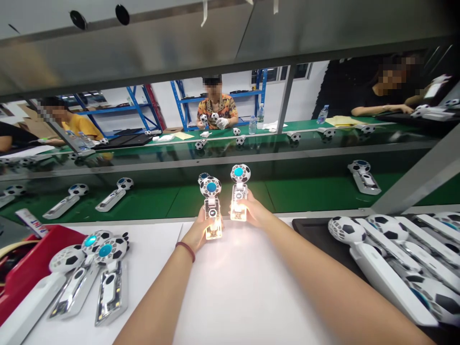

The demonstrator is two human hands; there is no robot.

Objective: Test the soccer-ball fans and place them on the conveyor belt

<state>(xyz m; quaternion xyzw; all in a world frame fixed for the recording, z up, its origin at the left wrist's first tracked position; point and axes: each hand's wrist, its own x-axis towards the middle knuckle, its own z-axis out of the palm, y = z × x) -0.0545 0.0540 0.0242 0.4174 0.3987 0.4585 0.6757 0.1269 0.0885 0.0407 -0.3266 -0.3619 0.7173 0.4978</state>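
Observation:
My left hand (196,233) is closed around the lit handle of a handheld fan (211,188) with a soccer-ball head and a blue centre. Just to its right, my right hand (256,210) grips a second handheld fan (240,173) of the same kind, its clear handle also glowing. Both are held upright side by side above the far edge of the white work surface (230,292), thumbs on the handle fronts. Part of another soccer-ball head (203,178) shows behind the left fan.
At the left, several fans (110,287) lie beside a red bin (68,235). A black tray (309,230) full of fans stands at the right. Ahead, a green conveyor belt (287,191) carries spaced fans. A slanted metal post (420,167) rises at the right; co-workers sit beyond.

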